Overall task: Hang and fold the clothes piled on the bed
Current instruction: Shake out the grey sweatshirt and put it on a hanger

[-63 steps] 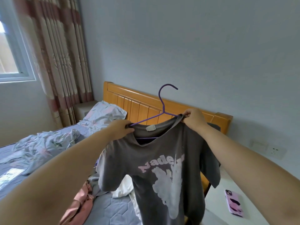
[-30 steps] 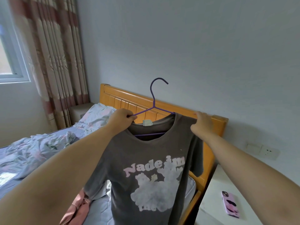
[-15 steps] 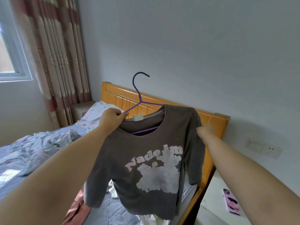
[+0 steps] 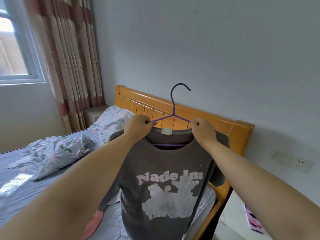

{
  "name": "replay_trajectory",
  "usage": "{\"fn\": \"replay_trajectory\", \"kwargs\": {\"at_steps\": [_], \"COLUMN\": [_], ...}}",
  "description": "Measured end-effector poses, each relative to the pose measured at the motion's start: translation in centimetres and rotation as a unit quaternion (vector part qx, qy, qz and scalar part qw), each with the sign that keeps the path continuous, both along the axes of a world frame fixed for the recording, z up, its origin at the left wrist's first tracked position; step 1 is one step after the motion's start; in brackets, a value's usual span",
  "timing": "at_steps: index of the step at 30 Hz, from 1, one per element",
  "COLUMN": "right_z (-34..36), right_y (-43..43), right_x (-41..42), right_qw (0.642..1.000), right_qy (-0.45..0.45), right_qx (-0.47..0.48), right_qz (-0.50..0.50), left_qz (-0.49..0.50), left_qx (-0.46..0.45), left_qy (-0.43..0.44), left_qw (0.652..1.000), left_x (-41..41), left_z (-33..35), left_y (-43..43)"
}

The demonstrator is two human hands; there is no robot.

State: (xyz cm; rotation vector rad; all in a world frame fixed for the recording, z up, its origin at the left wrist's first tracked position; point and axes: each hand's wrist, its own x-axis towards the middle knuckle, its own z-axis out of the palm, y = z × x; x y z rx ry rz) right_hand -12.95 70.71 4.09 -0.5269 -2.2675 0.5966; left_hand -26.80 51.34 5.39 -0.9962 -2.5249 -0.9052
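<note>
The room has a plain pale wall [image 4: 207,49]. A window [image 4: 15,54] is on the far left, and a striped curtain [image 4: 69,54] hangs beside it.

A big bed [image 4: 20,186] fills the lower left. It has a grey-blue cover and an orange wooden headboard [image 4: 240,134] that stands against the wall. A flowery blanket [image 4: 53,151] lies bunched up on the bed. A flowery pillow [image 4: 112,122] leans by the headboard.

A dark grey shirt [image 4: 162,170] hangs in the middle, in front of the bed. It has pink words and a white cloudy picture on it. It is on a purple hanger [image 4: 173,110], held up in the air. The hanger's hook points up, in front of the wall. The hanger's bottom bar shows through the neck hole. The shirt hides part of the bed and headboard.

The left hand [image 4: 138,127] grips the shirt and hanger at the left shoulder. The right hand [image 4: 202,130] grips them at the right shoulder. Both hands have curled fingers. Both arms reach out long from the bottom corners.

Something pink [image 4: 93,220] lies on the bed under the left arm. It may be more clothes, but it is mostly hidden.

A white table [image 4: 230,222] stands right of the bed. A pink phone [image 4: 252,220] lies on it, partly behind the right arm. A white switch and socket [image 4: 292,161] sit on the wall above the table.
</note>
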Motion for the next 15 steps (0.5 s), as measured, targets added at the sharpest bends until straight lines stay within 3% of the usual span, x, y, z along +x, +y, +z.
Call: {"fn": "replay_trajectory", "kwargs": {"at_steps": [3,5,8,10,12,15], "right_z": [0.3,0.4,0.2,0.0,-0.3,-0.3], "right_y": [0.1,0.8,2.1,2.5,2.3,2.1], "right_x": [-0.6,-0.9,-0.6,-0.3,-0.1,-0.1], "right_qw": [0.999,0.997,0.994,0.992,0.992,0.988], "right_qy": [0.015,0.007,0.012,0.028,0.045,0.101], "right_qx": [-0.023,-0.052,-0.080,-0.085,-0.068,-0.050], "right_qz": [-0.039,-0.058,-0.078,-0.085,-0.095,-0.101], "left_qz": [-0.027,-0.075,-0.104,-0.072,-0.028,0.032], "left_qx": [0.003,0.018,-0.077,-0.214,-0.286,-0.223], "left_qy": [0.004,-0.061,-0.119,-0.094,-0.040,0.084], "left_qw": [1.000,0.995,0.984,0.970,0.957,0.971], "left_x": [0.0,-0.4,-1.6,-2.6,-2.9,-2.2], "left_z": [0.5,0.8,0.6,-0.1,-0.4,-0.1], "left_y": [0.3,-0.1,-1.7,-2.8,-3.0,-2.5]}}
